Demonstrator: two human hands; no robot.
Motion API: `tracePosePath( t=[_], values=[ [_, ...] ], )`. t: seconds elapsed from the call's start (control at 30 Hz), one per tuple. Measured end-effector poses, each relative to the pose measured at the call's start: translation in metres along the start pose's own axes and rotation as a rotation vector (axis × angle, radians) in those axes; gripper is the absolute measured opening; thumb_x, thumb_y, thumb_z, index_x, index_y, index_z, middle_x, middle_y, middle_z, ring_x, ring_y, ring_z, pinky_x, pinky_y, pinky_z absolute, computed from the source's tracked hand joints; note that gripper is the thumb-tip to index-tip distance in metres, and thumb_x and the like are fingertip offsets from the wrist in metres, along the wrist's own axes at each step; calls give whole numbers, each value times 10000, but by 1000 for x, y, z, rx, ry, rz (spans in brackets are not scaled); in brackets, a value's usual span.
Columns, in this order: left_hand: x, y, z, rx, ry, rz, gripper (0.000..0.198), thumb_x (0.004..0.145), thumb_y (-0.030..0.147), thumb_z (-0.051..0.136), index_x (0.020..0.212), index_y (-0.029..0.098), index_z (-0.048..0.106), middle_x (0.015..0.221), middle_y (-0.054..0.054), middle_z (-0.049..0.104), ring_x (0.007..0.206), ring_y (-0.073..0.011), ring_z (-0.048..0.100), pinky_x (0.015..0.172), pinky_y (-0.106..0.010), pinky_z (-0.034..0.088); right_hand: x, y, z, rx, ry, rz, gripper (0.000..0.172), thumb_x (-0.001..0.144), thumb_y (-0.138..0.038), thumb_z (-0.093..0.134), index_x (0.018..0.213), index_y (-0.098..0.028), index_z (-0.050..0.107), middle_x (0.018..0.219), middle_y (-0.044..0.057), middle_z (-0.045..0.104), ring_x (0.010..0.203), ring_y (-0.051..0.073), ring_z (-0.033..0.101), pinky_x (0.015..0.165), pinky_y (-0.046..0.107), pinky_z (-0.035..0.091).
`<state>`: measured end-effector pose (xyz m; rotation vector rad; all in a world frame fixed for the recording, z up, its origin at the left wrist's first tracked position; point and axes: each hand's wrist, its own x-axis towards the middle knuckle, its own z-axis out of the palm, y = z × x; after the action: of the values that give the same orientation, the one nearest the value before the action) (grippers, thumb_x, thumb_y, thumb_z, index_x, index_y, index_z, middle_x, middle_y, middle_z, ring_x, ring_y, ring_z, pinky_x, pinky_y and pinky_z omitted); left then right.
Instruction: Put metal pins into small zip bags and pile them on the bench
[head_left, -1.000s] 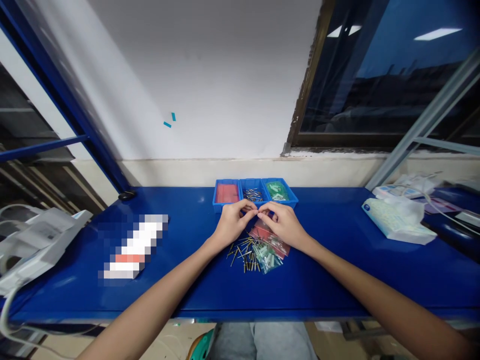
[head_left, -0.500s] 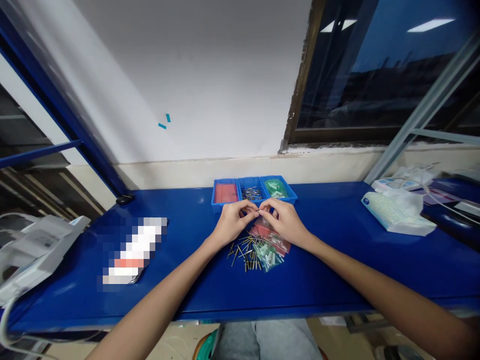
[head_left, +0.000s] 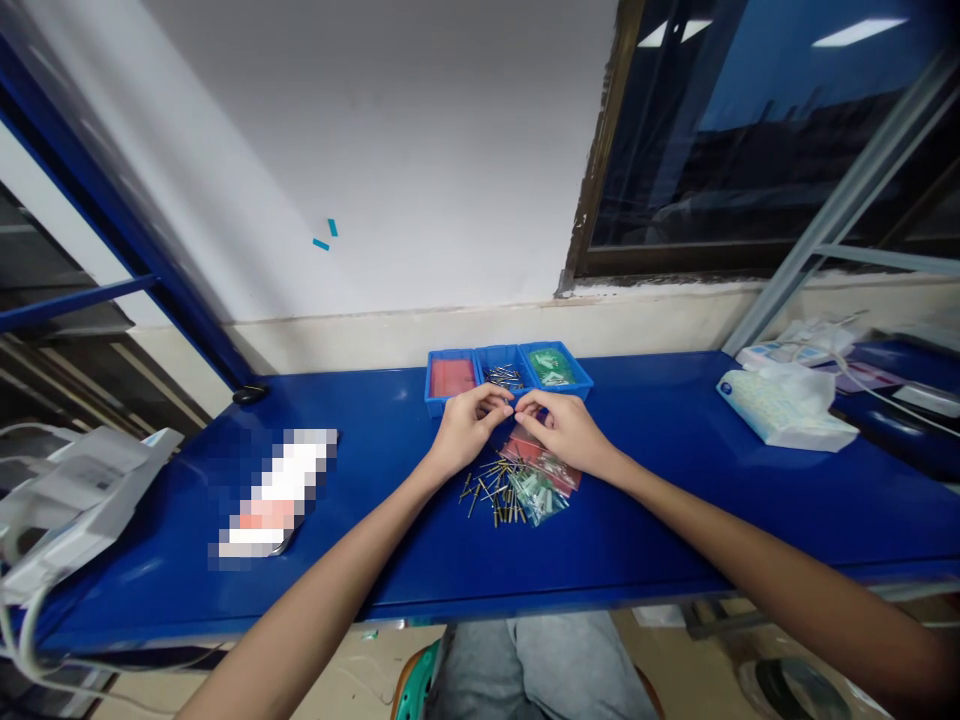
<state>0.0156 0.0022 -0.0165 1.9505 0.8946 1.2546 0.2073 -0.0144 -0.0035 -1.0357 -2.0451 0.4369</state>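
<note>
**Left Grip (head_left: pixel 463 430) and Right Grip (head_left: pixel 566 425) Were Held Close Together Above a Blue Counter (head_left: pixel 637 560)**

In both grips, thumb and fingers were bent inward and nearly met at the tips; whether a small piece was pinched there could not be told.

Beneath the right grip, a flat red packet (head_left: pixel 534 455) was partly covered, its glossy film creased and streaked with reflections. Against its near side was set a greenish packet (head_left: pixel 541 503) of clear film, in which pale, stubby pieces were seen. Just to the left, a heap of loose rods (head_left: pixel 504 490) was spread: slender, straight and metallic, some silvery, others brassy. Well over a dozen were shown, too tangled for an exact count.

Beyond the grips, three blue plastic bins (head_left: pixel 436 407), shallow and oblong, were lined up side by side. Flat red material (head_left: pixel 452 378) was held in the left one, slim metal pieces (head_left: pixel 504 376) in the middle, green film (head_left: pixel 551 365) in the right.

Farther right, one soft, pale tissue pack (head_left: pixel 780 420) was placed. On the smooth white wall (head_left: pixel 450 150), two teal strips (head_left: pixel 321 244) were stuck.
</note>
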Motion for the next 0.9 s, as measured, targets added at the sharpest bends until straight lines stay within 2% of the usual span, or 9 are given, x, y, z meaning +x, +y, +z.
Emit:
tracePosePath(
  t=[0.13, 0.23, 0.4, 0.5, 0.57, 0.67, 0.8, 0.9],
  values=[
    [0, -2, 1, -79, 9, -52, 106, 862, 208, 697, 927, 138, 653, 821, -50, 701, 758, -150, 672, 735, -288, 552, -3, 0, 3, -8, -16, -1, 56, 905, -204, 599, 915, -196, 654, 841, 22, 730, 762, 160, 669, 690, 275, 463],
    [0, -1, 1, -55, 4, -43, 118, 867, 231, 694, 916, 137, 640, 812, -47, 692, 747, -144, 665, 717, -278, 549, -2, 2, 2, -46, 0, -15, 81, 924, -188, 562, 891, -201, 635, 829, 13, 711, 757, 159, 649, 716, 285, 460],
    [0, 6, -5, 250, 156, 117, 215, 924, 247, 615, 1119, 158, 593, 893, -47, 687, 712, -125, 632, 616, -239, 508, 25, 11, -8, -317, 81, -125, 149, 956, -192, 495, 892, -204, 629, 925, 69, 674, 939, 232, 592, 864, 379, 449],
    [1, 8, -11, 378, 192, 203, 185, 952, 216, 544, 1125, 159, 579, 902, -46, 674, 702, -120, 609, 630, -243, 501, 45, 15, -14, -455, 54, -141, 135, 948, -223, 521, 945, -198, 654, 997, 103, 661, 1012, 273, 570, 906, 424, 449],
    [0, 8, -14, 427, 173, 235, 172, 962, 195, 511, 1116, 155, 576, 895, -43, 660, 710, -123, 601, 670, -258, 511, 47, 14, -18, -470, 40, -155, 148, 947, -246, 537, 1003, -189, 662, 1044, 114, 662, 1050, 285, 567, 928, 437, 450],
    [-1, 7, -15, 498, 93, 283, 171, 970, 176, 482, 1108, 159, 581, 914, -50, 645, 772, -147, 606, 740, -295, 518, 32, 11, -28, -401, 20, -162, 177, 967, -250, 508, 1019, -195, 668, 1026, 96, 677, 1003, 258, 601, 906, 412, 462],
    [-5, 8, -12, 600, -52, 309, 185, 975, 163, 462, 1096, 172, 601, 986, -66, 639, 806, -163, 610, 743, -305, 512, 7, 17, -50, -323, -199, -87, 157, 947, -239, 536, 931, -219, 691, 859, 39, 709, 781, 199, 637, 741, 335, 465],
    [-7, 8, -10, 658, -114, 311, 194, 981, 158, 451, 1092, 171, 610, 986, -64, 636, 784, -158, 606, 733, -295, 509, 1, 28, -67, -380, -306, -13, 98, 891, -266, 624, 924, -226, 706, 898, 50, 729, 821, 222, 651, 747, 337, 461]
  ],
)
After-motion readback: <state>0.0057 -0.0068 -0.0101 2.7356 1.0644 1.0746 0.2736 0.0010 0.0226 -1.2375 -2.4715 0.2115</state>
